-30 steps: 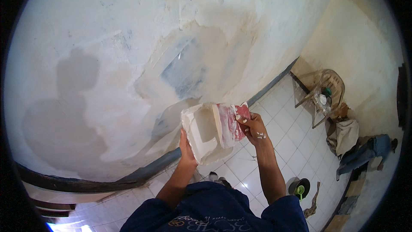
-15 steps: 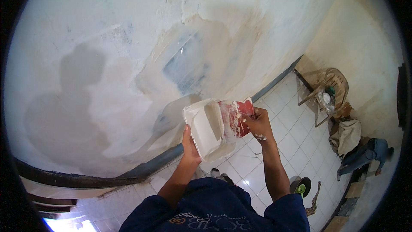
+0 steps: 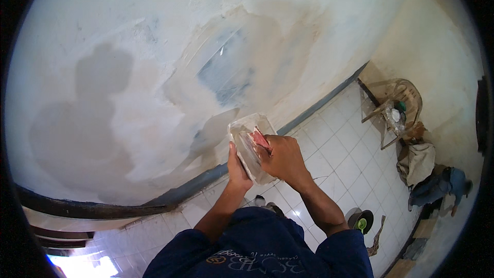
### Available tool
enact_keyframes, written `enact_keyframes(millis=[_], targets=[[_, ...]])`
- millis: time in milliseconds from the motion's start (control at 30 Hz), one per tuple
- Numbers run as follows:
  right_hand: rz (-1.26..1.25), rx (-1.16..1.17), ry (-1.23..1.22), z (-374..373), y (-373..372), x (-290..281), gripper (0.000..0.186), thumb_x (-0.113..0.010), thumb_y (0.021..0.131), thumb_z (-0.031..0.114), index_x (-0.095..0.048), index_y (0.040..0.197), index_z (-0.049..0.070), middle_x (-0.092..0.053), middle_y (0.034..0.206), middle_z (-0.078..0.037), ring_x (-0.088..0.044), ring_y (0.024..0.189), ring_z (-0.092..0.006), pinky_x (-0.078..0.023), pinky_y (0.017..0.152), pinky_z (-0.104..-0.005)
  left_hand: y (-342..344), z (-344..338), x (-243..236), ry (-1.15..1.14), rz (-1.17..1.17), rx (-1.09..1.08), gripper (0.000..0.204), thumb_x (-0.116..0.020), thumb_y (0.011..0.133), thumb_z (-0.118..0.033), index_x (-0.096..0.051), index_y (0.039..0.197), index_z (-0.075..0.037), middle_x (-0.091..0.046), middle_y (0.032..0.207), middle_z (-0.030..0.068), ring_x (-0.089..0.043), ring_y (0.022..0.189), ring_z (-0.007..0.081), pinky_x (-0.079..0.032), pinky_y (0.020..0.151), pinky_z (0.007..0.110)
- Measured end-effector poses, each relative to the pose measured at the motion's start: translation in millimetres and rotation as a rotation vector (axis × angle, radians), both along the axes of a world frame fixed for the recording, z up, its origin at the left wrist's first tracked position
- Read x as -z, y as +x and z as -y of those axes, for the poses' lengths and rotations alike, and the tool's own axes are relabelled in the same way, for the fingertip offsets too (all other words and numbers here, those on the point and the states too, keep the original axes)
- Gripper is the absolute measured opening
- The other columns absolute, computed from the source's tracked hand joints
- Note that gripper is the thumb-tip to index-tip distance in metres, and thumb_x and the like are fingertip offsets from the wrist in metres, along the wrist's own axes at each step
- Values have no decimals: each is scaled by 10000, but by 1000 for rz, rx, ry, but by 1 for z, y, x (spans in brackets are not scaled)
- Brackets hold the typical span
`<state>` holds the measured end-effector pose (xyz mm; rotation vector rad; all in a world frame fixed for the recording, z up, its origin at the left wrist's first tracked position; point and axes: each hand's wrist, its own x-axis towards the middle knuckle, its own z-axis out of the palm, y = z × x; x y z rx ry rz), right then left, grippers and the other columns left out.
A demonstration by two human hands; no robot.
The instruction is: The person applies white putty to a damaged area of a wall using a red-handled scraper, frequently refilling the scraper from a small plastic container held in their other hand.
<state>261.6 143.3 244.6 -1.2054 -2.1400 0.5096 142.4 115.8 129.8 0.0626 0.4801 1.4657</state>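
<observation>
Now the right hand (image 3: pixel 282 155) has dropped over the white plaster board (image 3: pixel 252 149), where half a second ago it held the red-handled scraper (image 3: pixel 260 138) out at the board's right edge; the blade's face has turned in against the board, so this looks like filler being gathered or wiped off rather than spread on the wall. The fingers are curled tight round the scraper's handle, only a strip of pinkish red showing past the knuckles. The left hand (image 3: pixel 237 167) grips the board from below, thumb up along its near edge, fingers hidden behind it — closed on it, as far as can be seen. The board sits tilted at chest height, close before the wall (image 3: pixel 154 72), which is chalky and patchy: smooth pale skim, a bare grey-blue patch, faint curved trowel marks. Glossy white floor tiles (image 3: pixel 334 159) run beneath — a plastic chair (image 3: pixel 399 104) stands well apart.
</observation>
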Motion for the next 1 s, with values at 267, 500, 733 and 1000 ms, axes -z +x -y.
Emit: enact_keyframes(millis=[267,500,733,1000], targets=[[-117,-10,-111,-4,-1,-3,177,-682,779,131,-595,735,-17,-568,617,-214,-597,577,-389,-455,534,-404,0,-2,3,-23,-17,15,715,-369,943,-670,-449,1396,-123,-550,1317,139,-530,1215,326,-416,1038,516],[-299,-19,-398,-22,11,4,202,-703,788,127,-679,884,-48,-655,670,-118,-558,642,-81,-481,600,-309,1,-3,-1,-12,-55,39,735,-424,935,-653,-415,1432,-113,-521,1364,137,-519,1238,328,-417,1044,519],[-405,19,-562,-35,18,23,190,-699,796,115,-699,891,-49,-674,732,-7,-554,689,-54,-486,627,-268,2,3,-9,-12,-4,60,733,-481,945,-590,-345,1475,-103,-450,1442,142,-450,1309,333,-368,1105,499],[-265,79,-540,-34,17,3,201,-692,786,120,-692,900,-46,-671,706,-26,-559,681,-56,-491,624,-279,6,-2,-12,13,8,74,729,-424,936,-650,-398,1450,-134,-508,1388,124,-520,1241,319,-422,1043,513]])
